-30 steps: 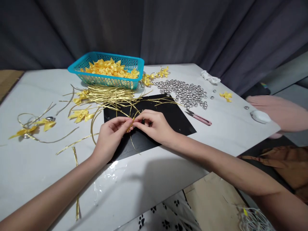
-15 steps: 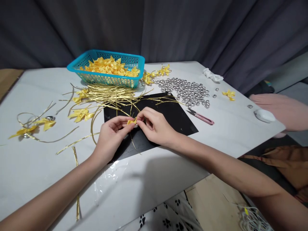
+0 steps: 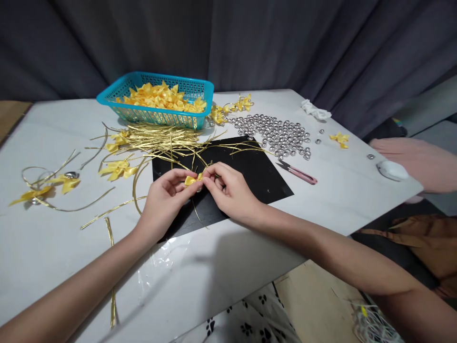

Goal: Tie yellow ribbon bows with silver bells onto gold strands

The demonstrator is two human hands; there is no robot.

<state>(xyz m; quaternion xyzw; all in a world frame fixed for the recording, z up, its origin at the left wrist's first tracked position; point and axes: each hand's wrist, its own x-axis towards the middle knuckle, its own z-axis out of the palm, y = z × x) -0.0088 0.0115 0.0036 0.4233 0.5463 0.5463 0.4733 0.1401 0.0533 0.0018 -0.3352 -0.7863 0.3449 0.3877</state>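
Over the black mat, a small yellow ribbon bow is pinched between my two hands. My left hand grips its left side with thumb and fingertips. On the other side, the thumb and forefinger of my right hand close on the bow's right edge. A thin gold cord hangs below the fingertips. The fingers hide part of the bow and whatever sits at its centre. Just behind the hands lies a heap of gold twist ties.
A teal basket of yellow bows stands at the back. Silver heart-shaped beads spread to its right. Pink-handled thread snips lie beside the mat. Finished-looking bows with cords rest at left. A white computer mouse is near the right edge.
Both hands stay at nearly the same place, still pinching the bow. The bow has turned slightly, and the silver piece seen under it earlier is now mostly covered. The view has shifted a little.
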